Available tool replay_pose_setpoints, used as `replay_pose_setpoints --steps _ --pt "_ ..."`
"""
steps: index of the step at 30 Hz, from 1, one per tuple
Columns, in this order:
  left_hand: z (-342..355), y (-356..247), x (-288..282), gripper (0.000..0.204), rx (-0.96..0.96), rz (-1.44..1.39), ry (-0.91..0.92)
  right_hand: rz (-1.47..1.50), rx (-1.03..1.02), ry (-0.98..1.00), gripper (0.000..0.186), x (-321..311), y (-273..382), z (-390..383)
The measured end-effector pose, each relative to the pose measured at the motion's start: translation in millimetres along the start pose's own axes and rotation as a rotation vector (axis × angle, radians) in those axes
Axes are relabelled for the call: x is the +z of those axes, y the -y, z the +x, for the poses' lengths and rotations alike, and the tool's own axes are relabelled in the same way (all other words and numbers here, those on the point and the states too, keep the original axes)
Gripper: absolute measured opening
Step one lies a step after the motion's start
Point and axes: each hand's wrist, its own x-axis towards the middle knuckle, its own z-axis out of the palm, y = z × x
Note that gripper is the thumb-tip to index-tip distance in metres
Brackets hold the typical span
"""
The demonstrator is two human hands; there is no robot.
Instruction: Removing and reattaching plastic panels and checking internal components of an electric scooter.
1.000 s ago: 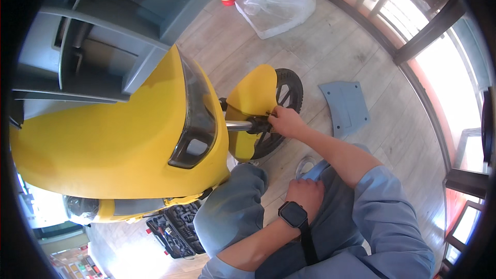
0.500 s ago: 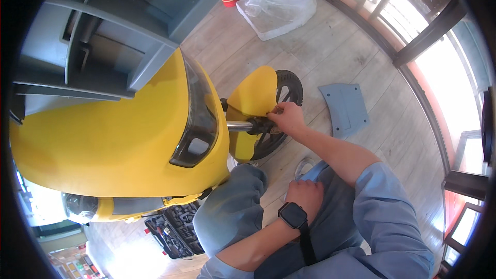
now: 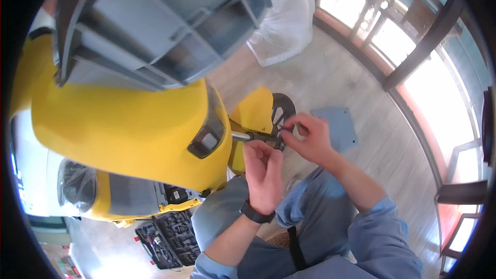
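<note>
"Where are the hands?"

"Beside the fork (image 3: pixel 241 136) of a yellow scooter (image 3: pixel 129 129). The front wheel (image 3: pixel 284 101) lies at about one o'clock from the left hand (image 3: pixel 263 170), whose fingers curl in; whether they hold anything cannot be told. The right hand (image 3: pixel 311 139) brings thumb and forefinger close together by the wheel, a dark speck near the tips; a grip cannot be confirmed."

"How far along?"

"Midway, by the look of it. A grey-blue panel (image 3: pixel 341 126) lies on the floor at two o'clock from the right hand, and a bay (image 3: pixel 178 195) of dark parts sits uncovered. Wheel and yellow fender (image 3: pixel 254 109) appear mounted."

"And left?"

"The panel is not yet on; the fork's lower end looks unfinished. A tool case (image 3: pixel 181 232) lies open at eight o'clock from the left hand."
</note>
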Motion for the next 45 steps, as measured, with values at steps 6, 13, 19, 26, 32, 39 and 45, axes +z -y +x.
replay_pose_setpoints --steps 6,13,19,26,32,39,45 --pt "-7 -10 -27 0.008 -0.221 -0.278 0.398 -0.107 -0.411 0.181 0.019 -34 53 -32" --pt "-68 -43 -94 0.009 -0.233 -0.394 0.209 -0.128 -0.159 0.214 0.019 -34 107 -71" --pt "-153 7 -255 0.009 -0.175 -0.019 -0.331 0.230 0.236 0.280 0.017 -31 -7 -83" --pt "-376 251 -433 0.009 -0.804 0.011 -1.201 0.843 1.022 0.136 0.024 0 -16 -109" --pt "-460 301 -486 0.006 -0.948 -0.175 -1.559 0.844 0.919 0.145 0.022 -29 5 -114" --pt "-533 342 -573 0.021 -0.684 -0.691 -1.348 0.750 1.062 -0.036 0.025 -39 35 -114" --pt "-466 319 -530 0.053 -0.892 -0.761 -1.184 0.883 0.976 0.124 0.021 -56 37 -114"
